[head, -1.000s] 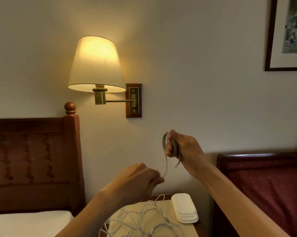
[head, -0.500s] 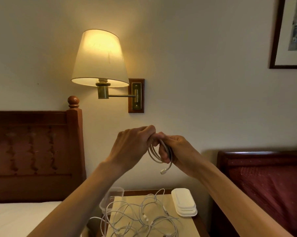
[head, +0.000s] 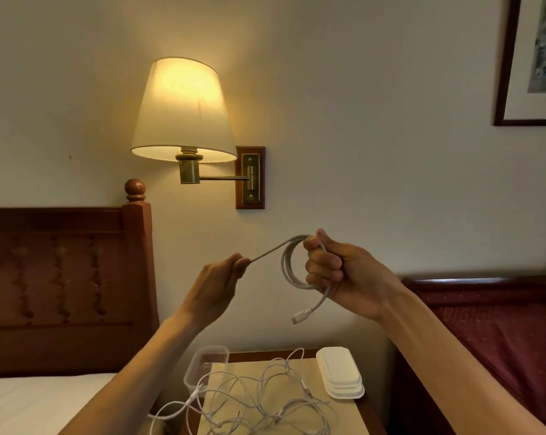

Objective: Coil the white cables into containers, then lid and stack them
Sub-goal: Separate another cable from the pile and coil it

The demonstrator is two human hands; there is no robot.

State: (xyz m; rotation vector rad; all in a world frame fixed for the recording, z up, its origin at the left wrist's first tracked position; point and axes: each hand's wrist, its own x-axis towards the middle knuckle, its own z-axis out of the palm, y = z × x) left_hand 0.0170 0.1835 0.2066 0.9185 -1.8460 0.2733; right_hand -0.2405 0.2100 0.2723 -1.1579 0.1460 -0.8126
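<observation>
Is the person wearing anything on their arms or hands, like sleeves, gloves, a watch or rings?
No. Both forearms are bare as far as the picture shows, with no sleeves in view. The left hand and the right hand have no gloves, and no watch, bracelet or ring shows on them. The nails look short and plain.

White cable (head: 289, 265) coiled in loops midair, connector end dangling below.
</observation>
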